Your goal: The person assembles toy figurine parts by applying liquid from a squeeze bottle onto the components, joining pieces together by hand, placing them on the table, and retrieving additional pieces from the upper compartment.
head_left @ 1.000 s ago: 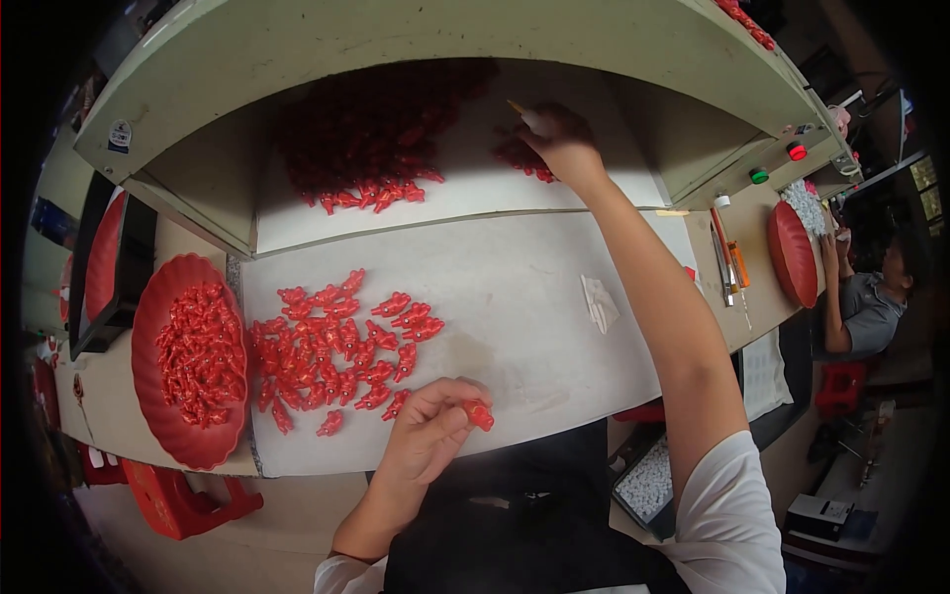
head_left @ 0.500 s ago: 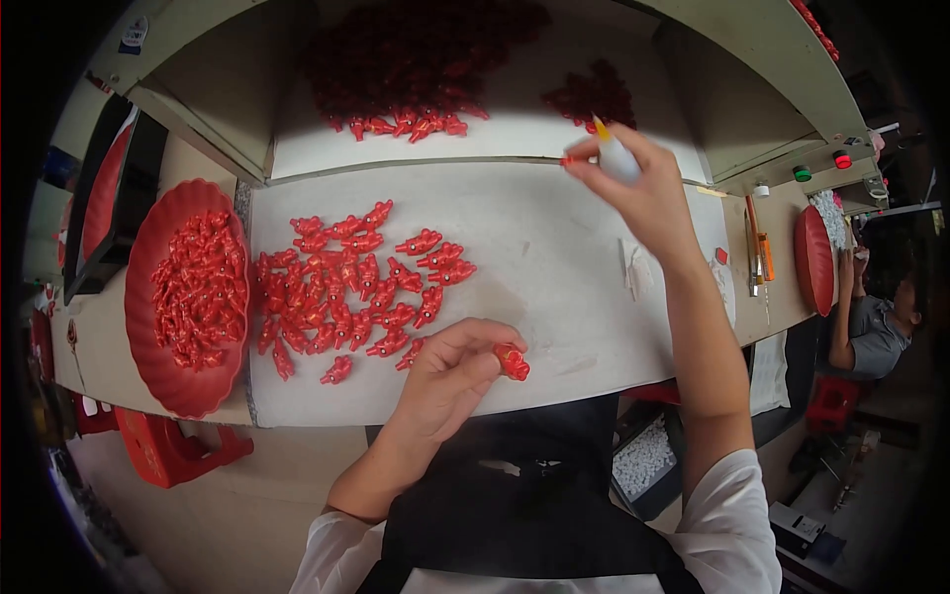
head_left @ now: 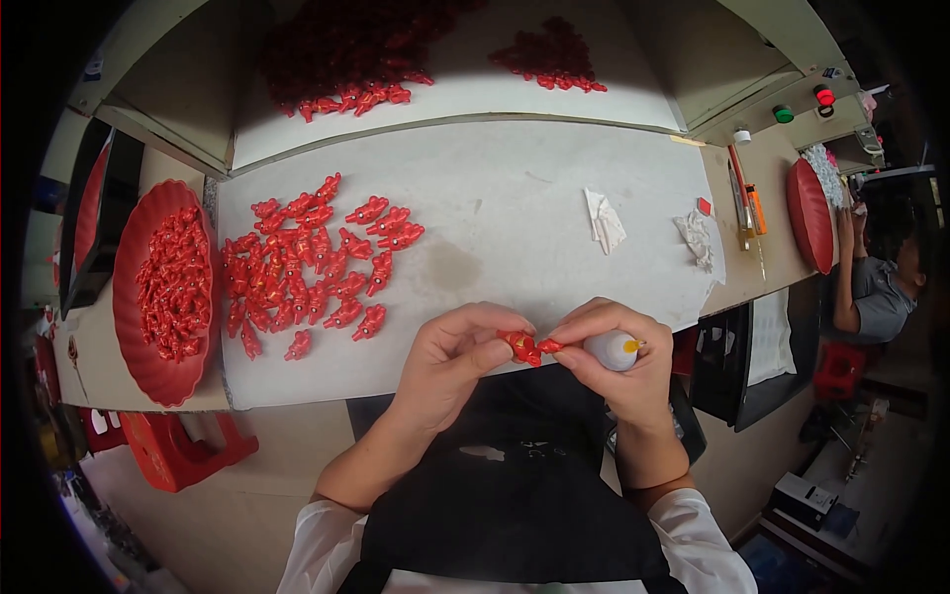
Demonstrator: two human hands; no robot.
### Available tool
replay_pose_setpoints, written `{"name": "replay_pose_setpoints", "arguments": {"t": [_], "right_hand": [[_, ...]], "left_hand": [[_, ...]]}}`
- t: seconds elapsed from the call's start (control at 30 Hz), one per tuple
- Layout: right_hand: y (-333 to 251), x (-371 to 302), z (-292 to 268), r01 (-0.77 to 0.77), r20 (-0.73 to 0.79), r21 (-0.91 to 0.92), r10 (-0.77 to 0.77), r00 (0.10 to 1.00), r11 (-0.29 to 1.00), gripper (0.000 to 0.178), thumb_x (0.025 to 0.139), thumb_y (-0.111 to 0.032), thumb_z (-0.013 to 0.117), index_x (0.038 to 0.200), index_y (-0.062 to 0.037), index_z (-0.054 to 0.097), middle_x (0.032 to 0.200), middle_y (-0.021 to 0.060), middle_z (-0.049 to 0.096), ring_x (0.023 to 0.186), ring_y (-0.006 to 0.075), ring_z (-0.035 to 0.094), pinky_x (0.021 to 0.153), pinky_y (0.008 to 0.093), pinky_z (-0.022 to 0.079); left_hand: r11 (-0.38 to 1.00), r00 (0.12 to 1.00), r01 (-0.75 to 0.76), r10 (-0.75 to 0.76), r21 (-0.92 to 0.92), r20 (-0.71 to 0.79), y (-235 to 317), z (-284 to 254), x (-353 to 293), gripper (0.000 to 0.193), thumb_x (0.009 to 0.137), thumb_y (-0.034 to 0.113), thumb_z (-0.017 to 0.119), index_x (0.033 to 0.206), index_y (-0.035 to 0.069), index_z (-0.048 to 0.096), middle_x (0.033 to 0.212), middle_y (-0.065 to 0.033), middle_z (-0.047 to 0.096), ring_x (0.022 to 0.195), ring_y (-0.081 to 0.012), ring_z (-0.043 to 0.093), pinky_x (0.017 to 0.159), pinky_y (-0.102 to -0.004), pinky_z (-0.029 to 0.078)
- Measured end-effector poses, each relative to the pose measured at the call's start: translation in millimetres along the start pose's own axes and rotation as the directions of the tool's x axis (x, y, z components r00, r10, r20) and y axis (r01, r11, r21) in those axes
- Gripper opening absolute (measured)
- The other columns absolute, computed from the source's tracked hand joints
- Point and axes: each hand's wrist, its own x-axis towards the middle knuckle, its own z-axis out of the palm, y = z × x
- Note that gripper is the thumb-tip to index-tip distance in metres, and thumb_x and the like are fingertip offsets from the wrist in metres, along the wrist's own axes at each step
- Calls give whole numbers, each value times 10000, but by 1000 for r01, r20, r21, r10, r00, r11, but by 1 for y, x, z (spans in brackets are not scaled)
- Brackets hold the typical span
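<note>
Close to the table's front edge, my left hand pinches a small glossy red figurine with gold marks between thumb and fingers. Facing it, my right hand grips a tiny red piece at the fingertips, right at the figurine's end; whether the two touch is hard to tell. A white squeeze bottle with a yellow tip is also tucked in my right hand, its tip pointing right. Several similar red figurines lie spread over the left part of the white work surface.
Left stands a red scalloped tray heaped with small red pieces. Behind, a boxed-in shelf holds a large dark red pile and a smaller one. Crumpled tissues, tools and another red tray lie right. A person sits beyond.
My right hand has come from the shelf's edge down to my left hand, bringing the tiny red piece and the bottle. The view has shifted slightly.
</note>
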Motion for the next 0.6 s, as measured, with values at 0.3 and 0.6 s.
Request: {"name": "replay_pose_setpoints", "arguments": {"t": [0.3, 0.6], "right_hand": [[-1, -1, 4, 102, 12, -201, -102, 995, 974, 201, 639, 75, 626, 824, -2, 608, 765, 89, 599, 689, 159, 580, 613, 230, 440], [-4, -2, 8, 103, 21, -306, -102, 995, 946, 263, 604, 92, 612, 849, -5, 606, 763, 94, 594, 689, 171, 583, 609, 235, 446]], "left_hand": [[996, 999, -35, 35, 86, 3, 1, 2, -2, 169, 798, -2, 522, 965, -20, 543, 952, -99, 562, 888, -148, 548, 799, -271, 444], [964, 995, -94, 97, 248, 0, 4, 0, -2, 172, 790, -30, 519, 958, -28, 554, 955, -85, 560, 875, -131, 544, 771, -239, 436]]}}
